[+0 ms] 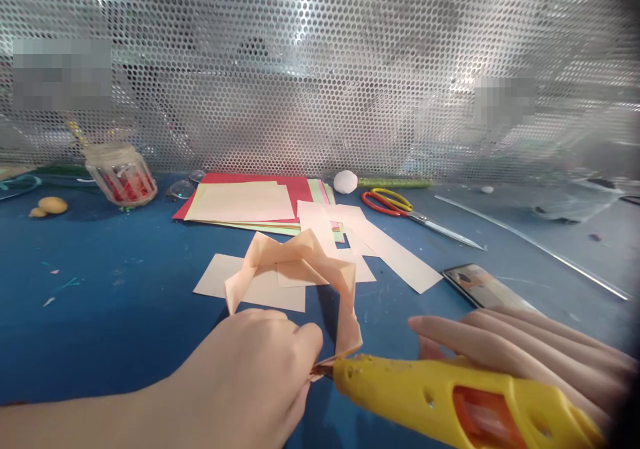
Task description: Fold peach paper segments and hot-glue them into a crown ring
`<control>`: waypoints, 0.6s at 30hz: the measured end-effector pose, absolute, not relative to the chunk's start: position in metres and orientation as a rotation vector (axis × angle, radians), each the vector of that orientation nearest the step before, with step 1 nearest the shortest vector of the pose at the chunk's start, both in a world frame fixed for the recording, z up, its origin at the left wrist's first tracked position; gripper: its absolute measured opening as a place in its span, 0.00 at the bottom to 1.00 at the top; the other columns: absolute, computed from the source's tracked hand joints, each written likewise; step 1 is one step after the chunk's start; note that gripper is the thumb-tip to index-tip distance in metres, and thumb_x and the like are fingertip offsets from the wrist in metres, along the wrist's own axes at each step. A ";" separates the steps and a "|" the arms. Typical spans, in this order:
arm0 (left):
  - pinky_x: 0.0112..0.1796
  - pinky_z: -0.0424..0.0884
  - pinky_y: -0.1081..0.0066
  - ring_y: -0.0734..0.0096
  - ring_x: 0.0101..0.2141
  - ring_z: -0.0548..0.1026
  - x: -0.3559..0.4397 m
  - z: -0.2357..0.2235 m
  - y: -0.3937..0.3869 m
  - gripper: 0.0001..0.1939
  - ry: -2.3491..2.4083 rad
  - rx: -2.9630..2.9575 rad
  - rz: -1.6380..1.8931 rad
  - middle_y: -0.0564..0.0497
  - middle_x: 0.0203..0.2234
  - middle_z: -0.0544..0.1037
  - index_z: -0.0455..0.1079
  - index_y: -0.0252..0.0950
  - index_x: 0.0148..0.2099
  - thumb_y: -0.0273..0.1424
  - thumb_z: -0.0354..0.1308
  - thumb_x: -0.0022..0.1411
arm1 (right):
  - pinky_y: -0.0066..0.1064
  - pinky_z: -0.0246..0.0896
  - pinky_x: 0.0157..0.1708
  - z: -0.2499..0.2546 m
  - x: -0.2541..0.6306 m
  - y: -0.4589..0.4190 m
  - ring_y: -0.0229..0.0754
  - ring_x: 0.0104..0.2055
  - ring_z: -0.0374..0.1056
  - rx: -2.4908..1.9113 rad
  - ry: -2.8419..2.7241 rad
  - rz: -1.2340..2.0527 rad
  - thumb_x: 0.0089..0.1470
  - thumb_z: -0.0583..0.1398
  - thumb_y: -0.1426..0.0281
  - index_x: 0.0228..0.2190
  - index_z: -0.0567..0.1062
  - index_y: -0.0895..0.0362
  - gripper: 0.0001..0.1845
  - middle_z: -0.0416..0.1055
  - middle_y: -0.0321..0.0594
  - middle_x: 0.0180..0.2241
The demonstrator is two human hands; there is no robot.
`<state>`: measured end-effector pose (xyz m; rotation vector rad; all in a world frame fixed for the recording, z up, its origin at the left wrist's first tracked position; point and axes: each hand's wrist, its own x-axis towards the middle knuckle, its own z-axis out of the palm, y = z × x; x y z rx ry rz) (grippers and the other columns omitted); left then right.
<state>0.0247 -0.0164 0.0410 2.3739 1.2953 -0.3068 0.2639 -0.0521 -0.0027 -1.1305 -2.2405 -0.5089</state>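
Observation:
My left hand is closed, pinching the near end of a peach paper strip folded into a zigzag, which curves round into a ring standing on its edge. In my right hand is a yellow hot glue gun, its fingers stretched along the far side and its grip cut off by the frame. The gun's nozzle meets the paper end right beside my left fingertips. Whether glue is coming out cannot be made out. Behind and under the ring lie flat cut pieces of pale paper.
A stack of coloured paper lies behind the ring. To its right are a white ball, scissors, a phone and a clear glue stick. A glass jar stands left, before a perforated metal panel.

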 end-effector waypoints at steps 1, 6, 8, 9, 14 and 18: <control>0.25 0.55 0.71 0.67 0.32 0.73 0.026 0.041 -0.017 0.11 1.289 2.375 -0.329 0.55 0.25 0.73 0.64 0.38 0.28 0.23 0.48 0.63 | 0.35 0.59 0.29 -0.003 0.264 -0.053 0.41 0.23 0.70 -1.151 -2.226 -0.501 0.68 0.43 0.60 0.44 0.64 0.50 0.14 0.73 0.35 0.22; 0.30 0.59 0.70 0.67 0.34 0.75 0.027 0.040 -0.016 0.11 1.233 2.435 -0.373 0.52 0.32 0.76 0.67 0.37 0.32 0.21 0.47 0.63 | 0.33 0.60 0.31 -0.002 0.265 -0.052 0.38 0.24 0.69 -1.167 -2.269 -0.488 0.69 0.42 0.58 0.45 0.66 0.50 0.17 0.72 0.33 0.23; 0.30 0.60 0.69 0.65 0.34 0.75 0.027 0.039 -0.016 0.11 1.209 2.483 -0.393 0.52 0.32 0.77 0.67 0.37 0.33 0.21 0.47 0.64 | 0.32 0.60 0.31 -0.001 0.265 -0.051 0.37 0.24 0.69 -1.172 -2.279 -0.495 0.69 0.42 0.58 0.45 0.66 0.49 0.17 0.73 0.32 0.23; 0.30 0.60 0.69 0.65 0.34 0.75 0.027 0.039 -0.016 0.11 1.189 2.508 -0.395 0.52 0.32 0.77 0.67 0.37 0.34 0.21 0.47 0.63 | 0.31 0.60 0.32 -0.001 0.265 -0.051 0.37 0.24 0.69 -1.179 -2.274 -0.493 0.69 0.42 0.57 0.45 0.66 0.49 0.18 0.73 0.31 0.23; 0.30 0.60 0.69 0.65 0.34 0.75 0.025 0.035 -0.015 0.10 1.148 2.567 -0.380 0.51 0.32 0.77 0.67 0.37 0.33 0.21 0.48 0.62 | 0.32 0.59 0.32 0.000 0.262 -0.053 0.37 0.25 0.70 -1.207 -2.248 -0.481 0.68 0.41 0.56 0.46 0.66 0.47 0.18 0.72 0.31 0.23; 0.27 0.57 0.70 0.67 0.30 0.74 0.023 0.034 -0.015 0.10 1.128 2.551 -0.325 0.52 0.29 0.76 0.65 0.37 0.30 0.19 0.48 0.59 | 0.33 0.58 0.29 -0.002 0.262 -0.052 0.39 0.24 0.70 -1.164 -2.238 -0.507 0.69 0.42 0.59 0.47 0.65 0.49 0.16 0.72 0.34 0.22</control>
